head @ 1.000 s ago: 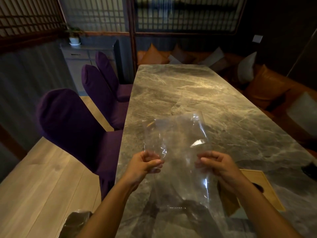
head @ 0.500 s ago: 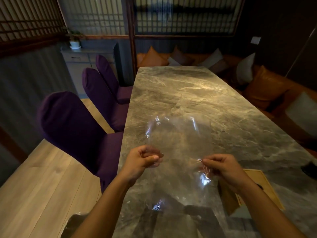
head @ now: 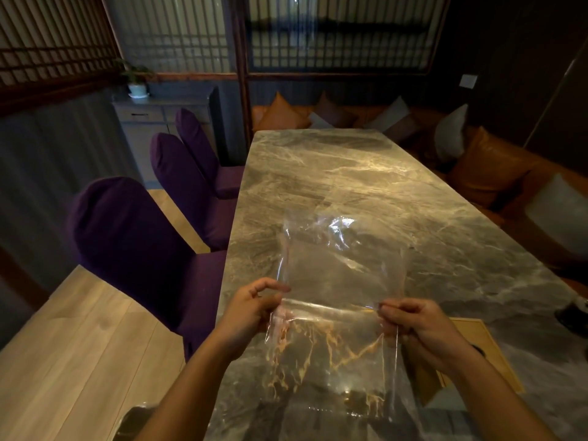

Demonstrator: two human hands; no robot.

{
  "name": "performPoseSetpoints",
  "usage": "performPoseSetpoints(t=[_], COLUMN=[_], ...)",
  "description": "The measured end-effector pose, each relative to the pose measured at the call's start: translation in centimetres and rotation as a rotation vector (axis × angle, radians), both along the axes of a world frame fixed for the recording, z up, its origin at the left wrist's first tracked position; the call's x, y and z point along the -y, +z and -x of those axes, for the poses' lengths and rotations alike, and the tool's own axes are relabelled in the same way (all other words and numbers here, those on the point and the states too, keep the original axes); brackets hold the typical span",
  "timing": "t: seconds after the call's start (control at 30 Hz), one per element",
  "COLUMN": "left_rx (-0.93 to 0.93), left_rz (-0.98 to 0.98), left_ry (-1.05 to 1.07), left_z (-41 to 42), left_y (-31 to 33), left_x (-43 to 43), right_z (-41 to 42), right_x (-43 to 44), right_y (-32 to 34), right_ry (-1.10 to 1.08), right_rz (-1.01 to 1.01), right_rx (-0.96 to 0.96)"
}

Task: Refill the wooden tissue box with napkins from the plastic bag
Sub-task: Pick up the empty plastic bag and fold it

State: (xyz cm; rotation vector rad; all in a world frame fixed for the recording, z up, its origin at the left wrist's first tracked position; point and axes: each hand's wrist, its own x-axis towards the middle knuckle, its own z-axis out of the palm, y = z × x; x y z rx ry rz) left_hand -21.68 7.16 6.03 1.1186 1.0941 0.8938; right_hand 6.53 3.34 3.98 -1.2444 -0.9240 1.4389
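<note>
Hidden or unclear: the wooden tissue box point(head: 471, 332) lies mostly behind my right hand point(head: 416, 329) and forearm, so only its pale top and near corner show; whether it holds napkins cannot be told. A dark object point(head: 572, 310) beyond and to the right of that hand is cut off by the frame edge. A crinkled dark thing point(head: 136, 421) below my left forearm is too dim to identify.

Counts: two hands, one plastic bag point(head: 337, 297), one box, three purple chairs point(head: 127, 243) to the left of my left hand point(head: 251, 310).

Contents: the bag is clear, and the marbled worktop point(head: 350, 173) shows through it; no napkins are visible inside.

Grip: my left hand pinches the bag's left edge between thumb and fingers; my right hand is closed on its right edge. The bag hangs stretched between both, above the worktop, with its upper part standing up beyond my knuckles.
</note>
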Motion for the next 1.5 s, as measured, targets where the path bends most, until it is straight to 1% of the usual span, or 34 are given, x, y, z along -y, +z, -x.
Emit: performPoseSetpoints(t=[0.17, 0.37, 0.5, 0.53, 0.57, 0.63, 0.67, 0.7, 0.77, 0.8, 0.83, 0.87, 0.9, 0.97, 1.03, 1.13, 1.23, 1.3, 1.33, 1.43, 1.5], left_rx=[0.084, -0.114, -0.170, -0.178, -0.188, -0.215, -0.230, -0.237, -0.206, -0.173, -0.164, -0.186, -0.223, -0.353, -0.399, -0.348, -0.301, -0.260, -0.225, -0.091, -0.009], left_rz=[0.007, -0.137, -0.144, -0.130, -0.113, -0.079, -0.075, -0.073, -0.075, -0.098, -0.124, -0.147, -0.169, -0.231, -0.285, -0.345, -0.348, -0.340, -0.336, -0.277, -0.221], left_ry=[0.065, -0.055, -0.077, -0.086, -0.103, -0.141, -0.129, -0.080, 0.041, 0.050, -0.001, -0.102, -0.218, -0.414, -0.491, -0.469, -0.367, -0.253, -0.195, -0.076, -0.045], left_z=[-0.4, -0.5, -0.5, -0.5, -0.4, -0.2, -0.1, -0.1, -0.4, -0.5, -0.7, -0.9, -1.1, -2.1, -3.1, -4.0, -4.3, -4.3, -4.2, -3.6, -3.3], left_y=[0.3, 0.2, 0.0, 0.0, 0.0, -0.4, -0.7, -0.9, -0.8, -0.6, -0.2, 0.0, 0.2, 0.4, -0.2, -0.6, -0.4, -0.1, 0.0, 0.1, 0.2], left_x=[-0.1, 0.0, -0.2, -0.2, -0.1, -0.1, -0.3, -0.5, -0.6, -0.4, -0.1, 0.2, 0.5, 1.1, 1.3, 1.6, 1.9, 2.1, 2.1, 1.9, 1.9], right_z=[-0.7, -1.1, -0.7, -0.7, -0.7, -0.2, 0.0, 0.2, 0.7, 1.0, 1.3, 1.7, 2.1, 2.9, 3.5, 4.2, 4.2, 3.8, 3.6, 3.7, 3.8], right_x=[0.2, 0.1, 0.5, 0.5, 0.5, 0.4, 0.3, 0.3, 0.4, 0.3, 0.3, 0.3, 0.2, 0.0, -0.2, -0.3, -0.4, -0.3, -0.1, 0.4, 0.8], right_y=[-0.1, 0.1, 1.0, 1.2, 1.1, 1.4, 1.5, 1.6, 2.2, 2.6, 3.0, 3.5, 3.9, 4.7, 5.7, 6.9, 7.0, 6.2, 5.9, 4.8, 4.0], right_ry=[0.055, -0.001, 0.057, 0.091, 0.121, 0.119, 0.120, 0.141, 0.197, 0.225, 0.259, 0.298, 0.337, 0.410, 0.490, 0.535, 0.414, 0.291, 0.240, 0.114, 0.051], right_rz=[0.015, 0.038, -0.051, -0.048, -0.033, -0.065, -0.099, -0.132, -0.188, -0.212, -0.231, -0.247, -0.261, -0.301, -0.349, -0.393, -0.453, -0.423, -0.380, -0.240, -0.146], right_rx=[-0.022, -0.063, -0.198, -0.179, -0.088, 0.211, 0.331, 0.388, 0.422, 0.441, 0.475, 0.498, 0.528, 0.631, 0.745, 0.819, 0.914, 0.905, 0.855, 0.576, 0.360])
